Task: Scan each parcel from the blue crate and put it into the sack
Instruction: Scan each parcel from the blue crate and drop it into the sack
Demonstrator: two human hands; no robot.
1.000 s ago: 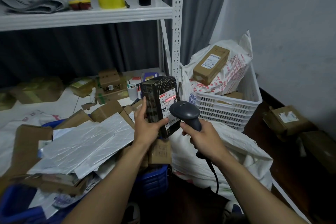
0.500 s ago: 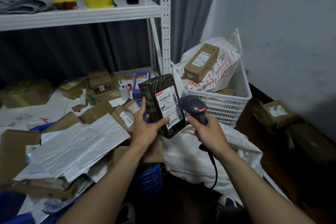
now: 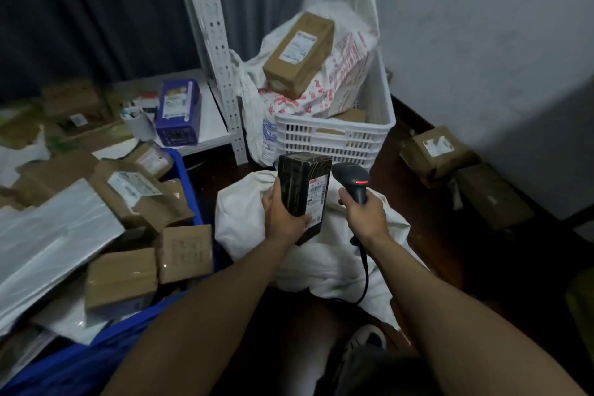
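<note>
My left hand [image 3: 283, 217] grips a black box parcel [image 3: 302, 190] with a white shipping label on its right face, held over the white sack [image 3: 324, 260] on the floor. My right hand [image 3: 364, 217] holds a dark barcode scanner [image 3: 352, 178] by its handle, just right of the parcel; a red light glows on the scanner's head. Its cable hangs down over the sack. The blue crate [image 3: 188, 183] at the left is heaped with brown cardboard parcels [image 3: 184, 252] and a silver mailer [image 3: 48, 241].
A white slotted basket [image 3: 334, 135] behind the sack holds a printed bag and a brown box [image 3: 299, 55]. A white shelf upright [image 3: 213, 48] stands left of it. Brown parcels [image 3: 434, 151] lie by the wall at right. A purple box [image 3: 178, 111] sits on the low shelf.
The view has tilted down and swung right. Both hands have lowered over the sack, and the parcel has turned more upright with its label facing the scanner side.
</note>
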